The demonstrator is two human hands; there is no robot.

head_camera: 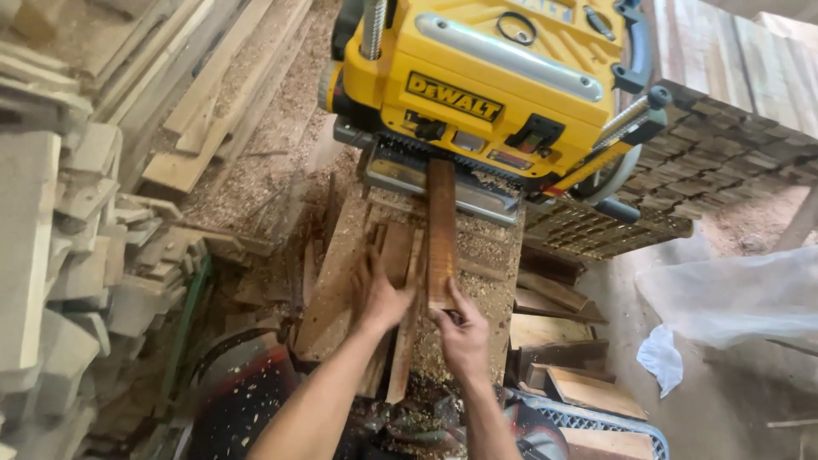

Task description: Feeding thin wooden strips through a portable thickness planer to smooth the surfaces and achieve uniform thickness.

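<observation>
Right hand (464,328) grips the near end of a reddish wooden strip (440,230), its far end inside the yellow planer (486,77); left hand (379,294) rests open-fingered on stacked slats (396,251) just beside.

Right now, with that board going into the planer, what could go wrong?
1. The right hand grips the board's near end in line with the planer mouth; fingers could be drawn toward it, or the board may kick back.
2. The left hand rests on loose strips beside the board; one might slide into the feed.
3. Sawdust covers the bench, so the board may skid.
</observation>
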